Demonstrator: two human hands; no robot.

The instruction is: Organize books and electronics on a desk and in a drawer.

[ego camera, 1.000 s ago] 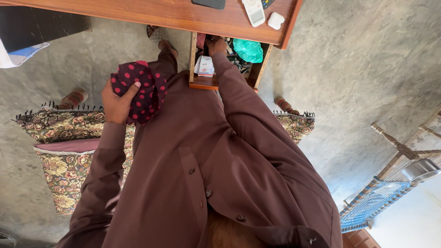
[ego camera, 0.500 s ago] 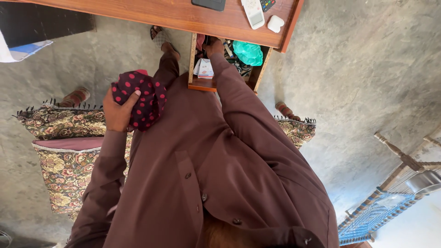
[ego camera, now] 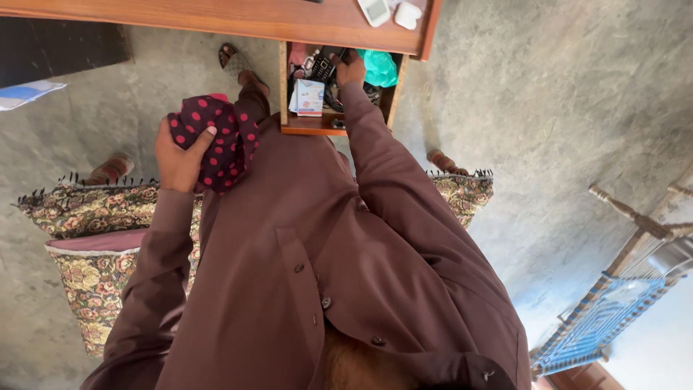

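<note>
Dark maroon cloth dotted with red spots (ego camera: 213, 141), soft and bunched into a rounded wad, sits in the person's left hand (ego camera: 179, 155); the fingers curl around it and the thumb presses on its top, holding it just in front of the chest, above a floral-patterned cushion (ego camera: 94, 238) with a fringed edge.

In the same head view, the right hand (ego camera: 351, 70) reaches into an open wooden drawer (ego camera: 310, 126) that hangs under a smooth brown wooden desk (ego camera: 216, 18). Its fingers are buried among the contents, so their grip cannot be told. The drawer is crowded: a small white box (ego camera: 309, 97) stands at the left side, a crumpled green plastic bag (ego camera: 380, 67) fills the right corner, and dark gadgets (ego camera: 321, 66) lie between them, touching the hand. On the desk edge rest a white remote (ego camera: 375, 11) and a small rounded white case (ego camera: 408, 14). The floor (ego camera: 541, 108) is rough grey concrete.
</note>
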